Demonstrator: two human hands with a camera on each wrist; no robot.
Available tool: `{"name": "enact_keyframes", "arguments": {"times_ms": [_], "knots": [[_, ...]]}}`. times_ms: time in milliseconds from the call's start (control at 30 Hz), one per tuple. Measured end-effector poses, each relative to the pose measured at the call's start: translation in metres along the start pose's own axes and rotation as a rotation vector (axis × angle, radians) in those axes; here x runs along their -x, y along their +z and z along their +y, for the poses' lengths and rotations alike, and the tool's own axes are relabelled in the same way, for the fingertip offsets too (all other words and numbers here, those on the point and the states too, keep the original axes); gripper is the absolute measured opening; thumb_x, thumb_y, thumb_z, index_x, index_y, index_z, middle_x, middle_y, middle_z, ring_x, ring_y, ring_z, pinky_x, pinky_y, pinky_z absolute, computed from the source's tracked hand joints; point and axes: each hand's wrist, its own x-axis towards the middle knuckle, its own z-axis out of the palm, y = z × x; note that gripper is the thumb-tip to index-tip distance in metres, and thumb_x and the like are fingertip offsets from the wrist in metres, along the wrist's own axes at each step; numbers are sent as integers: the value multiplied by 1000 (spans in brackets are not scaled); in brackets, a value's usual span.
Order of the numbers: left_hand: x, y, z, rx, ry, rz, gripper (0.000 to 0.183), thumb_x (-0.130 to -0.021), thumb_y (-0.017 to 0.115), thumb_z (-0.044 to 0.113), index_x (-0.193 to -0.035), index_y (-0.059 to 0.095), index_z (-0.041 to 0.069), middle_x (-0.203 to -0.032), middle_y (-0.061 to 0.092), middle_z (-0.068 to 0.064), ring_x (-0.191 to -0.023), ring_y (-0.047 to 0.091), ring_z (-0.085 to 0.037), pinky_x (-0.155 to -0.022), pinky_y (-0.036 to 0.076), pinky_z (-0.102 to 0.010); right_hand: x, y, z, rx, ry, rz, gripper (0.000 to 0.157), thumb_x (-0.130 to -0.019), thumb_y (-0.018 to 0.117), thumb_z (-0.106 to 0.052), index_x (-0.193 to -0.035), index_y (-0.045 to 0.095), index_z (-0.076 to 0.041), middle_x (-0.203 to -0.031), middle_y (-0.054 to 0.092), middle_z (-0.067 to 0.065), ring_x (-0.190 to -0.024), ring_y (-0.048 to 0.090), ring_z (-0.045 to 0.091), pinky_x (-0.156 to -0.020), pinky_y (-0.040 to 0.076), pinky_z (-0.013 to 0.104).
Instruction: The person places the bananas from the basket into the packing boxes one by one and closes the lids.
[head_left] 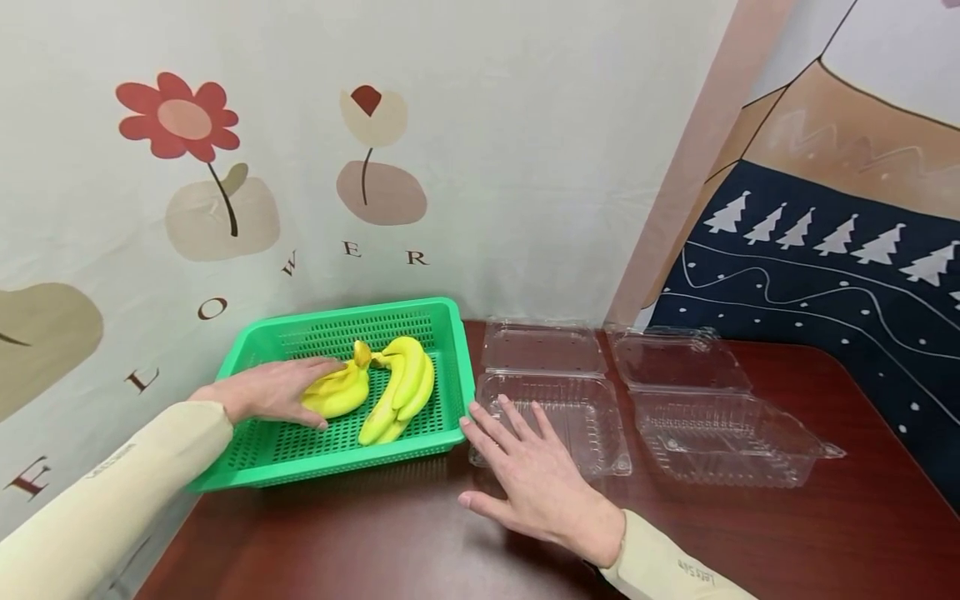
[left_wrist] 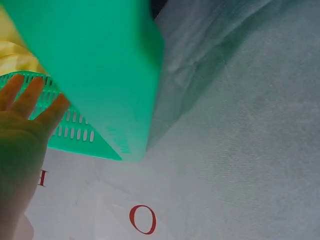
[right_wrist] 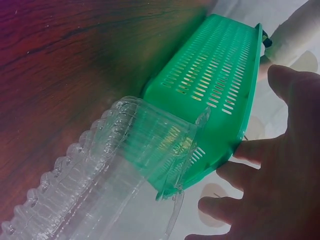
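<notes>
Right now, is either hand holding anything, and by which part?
No grip visible. The left hand is over the left banana bunch, fingers extended; contact is unclear. The right hand holds nothing, fingers spread.

Counter (head_left: 375, 533), dark red-brown, wood-grained, glossy. Directly on it: at left, one green perforated basket (head_left: 460, 367); just right of that, one clear plastic clamshell (head_left: 609, 421); farther right, a second clamshell (head_left: 738, 454); both lids (head_left: 543, 350) folded open toward the far side.
</notes>
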Motion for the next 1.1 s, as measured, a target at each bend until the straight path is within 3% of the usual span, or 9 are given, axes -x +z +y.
{"name": "enact_keyframes", "arguments": {"times_ms": [233, 367, 533, 633, 767, 1100], "knots": [[0, 7, -5, -36, 1, -36, 94, -80, 85, 48, -155, 46, 7, -156, 41, -28, -138, 43, -53, -107, 38, -70, 0, 0, -2, -1, 1, -12, 84, -97, 50, -72, -162, 37, -20, -170, 25, -1, -154, 26, 37, -119, 22, 66], [-2, 10, -5, -72, 27, -13, 89, -80, 87, 38, -153, 47, 7, -155, 43, -28, -140, 42, -51, -108, 35, -73, 0, 1, -3, 0, 4, -15, 84, -97, 52, -70, -162, 37, -20, -170, 26, -1, -154, 27, 37, -119, 23, 67], [-5, 13, -1, -105, 99, 32, 79, -76, 91, 28, -144, 55, 11, -147, 52, -20, -132, 52, -44, -104, 40, -72, 0, 1, -2, 7, 7, -14, 84, -96, 52, -70, -162, 37, -20, -170, 25, -1, -154, 28, 37, -119, 23, 66], [-7, 15, 4, -119, 121, 27, 78, -73, 93, 27, -140, 55, 15, -143, 52, -13, -129, 53, -39, -104, 41, -70, 0, 1, -2, 14, 6, -9, 85, -96, 53, -70, -162, 37, -19, -170, 26, 0, -153, 28, 37, -119, 23, 66], [-7, 18, 7, -151, 129, 13, 81, -71, 95, 27, -139, 53, 17, -144, 52, -14, -132, 51, -39, -103, 42, -69, 0, 2, -2, 14, 6, -6, 85, -96, 55, -69, -162, 38, -19, -170, 26, 0, -154, 28, 36, -119, 23, 66], [-3, 20, 16, -245, 155, 88, 73, -70, 92, 26, -133, 56, 18, -125, 59, -14, -115, 58, -38, -102, 47, -61, 0, 1, -2, 7, 6, -6, 85, -96, 56, -68, -162, 37, -19, -170, 27, 1, -154, 28, 36, -118, 25, 67]]}}
